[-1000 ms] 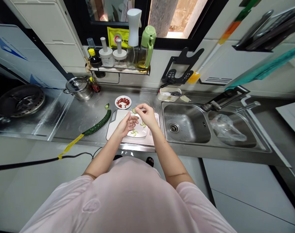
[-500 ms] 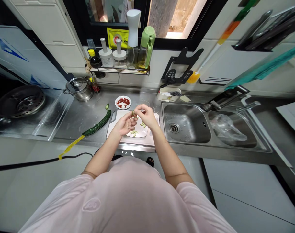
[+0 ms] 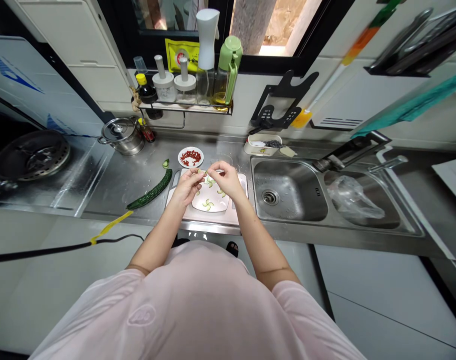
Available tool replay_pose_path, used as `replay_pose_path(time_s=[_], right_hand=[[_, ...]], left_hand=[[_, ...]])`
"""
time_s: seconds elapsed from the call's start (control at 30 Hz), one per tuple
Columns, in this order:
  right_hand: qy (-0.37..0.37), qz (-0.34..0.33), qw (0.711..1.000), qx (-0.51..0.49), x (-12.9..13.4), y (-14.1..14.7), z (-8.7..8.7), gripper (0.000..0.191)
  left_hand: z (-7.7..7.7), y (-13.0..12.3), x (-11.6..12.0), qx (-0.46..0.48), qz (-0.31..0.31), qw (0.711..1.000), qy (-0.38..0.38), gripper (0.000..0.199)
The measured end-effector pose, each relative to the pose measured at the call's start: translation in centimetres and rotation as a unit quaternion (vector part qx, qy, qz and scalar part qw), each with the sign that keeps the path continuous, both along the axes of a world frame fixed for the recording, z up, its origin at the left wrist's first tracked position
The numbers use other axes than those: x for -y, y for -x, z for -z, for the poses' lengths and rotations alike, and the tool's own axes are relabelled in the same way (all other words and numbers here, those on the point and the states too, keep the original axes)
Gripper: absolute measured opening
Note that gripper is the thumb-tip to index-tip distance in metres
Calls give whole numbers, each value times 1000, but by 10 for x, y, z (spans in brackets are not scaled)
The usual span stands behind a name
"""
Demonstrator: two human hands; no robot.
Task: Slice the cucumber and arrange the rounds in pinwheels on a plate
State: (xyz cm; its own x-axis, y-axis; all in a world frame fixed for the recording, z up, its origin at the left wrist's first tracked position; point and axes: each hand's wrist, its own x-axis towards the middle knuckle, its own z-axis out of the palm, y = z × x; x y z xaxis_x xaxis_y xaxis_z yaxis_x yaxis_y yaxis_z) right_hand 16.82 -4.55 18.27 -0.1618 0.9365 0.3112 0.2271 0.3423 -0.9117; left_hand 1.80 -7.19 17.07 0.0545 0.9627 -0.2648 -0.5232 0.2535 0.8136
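Thin cucumber slices (image 3: 207,204) lie twisted into small pinwheel shapes on a white plate (image 3: 223,207), which sits on a pale pink cutting board (image 3: 208,217) near the front edge of the steel counter (image 3: 115,190). Above the plate's far edge, the left hand (image 3: 188,187) and right hand (image 3: 228,180) meet, their fingertips pinching a small cucumber piece (image 3: 202,171) between them. Just left of the board lies a long, dark green cucumber (image 3: 150,189), with a cut round (image 3: 165,163) beyond its tip. Behind the board stands a small plate of red pieces (image 3: 190,157); the steel sink (image 3: 288,190) is to the right, a lidded steel pot (image 3: 121,136) to the left
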Motion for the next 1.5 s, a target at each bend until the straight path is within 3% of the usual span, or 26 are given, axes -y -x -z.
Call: replay_pose_path(time_s=[0.27,0.63,1.0,1.5], right_hand=[[-1,-2,1000,-8,2,2,-1,16],[7,-7,1000,-14,2,3,0,16],[12,5,1000,-9,3,3,0,17],[8,-11,1000,-5,4,5,1,17]], left_hand=[[1,-3,1,-120,-94,982,-115,36],[2,-5,5,-162,-125,952,-228,47],[3,-2,6,-182,-82,951,-235,51],[7,1,4,-192,-90,948,-239,47]])
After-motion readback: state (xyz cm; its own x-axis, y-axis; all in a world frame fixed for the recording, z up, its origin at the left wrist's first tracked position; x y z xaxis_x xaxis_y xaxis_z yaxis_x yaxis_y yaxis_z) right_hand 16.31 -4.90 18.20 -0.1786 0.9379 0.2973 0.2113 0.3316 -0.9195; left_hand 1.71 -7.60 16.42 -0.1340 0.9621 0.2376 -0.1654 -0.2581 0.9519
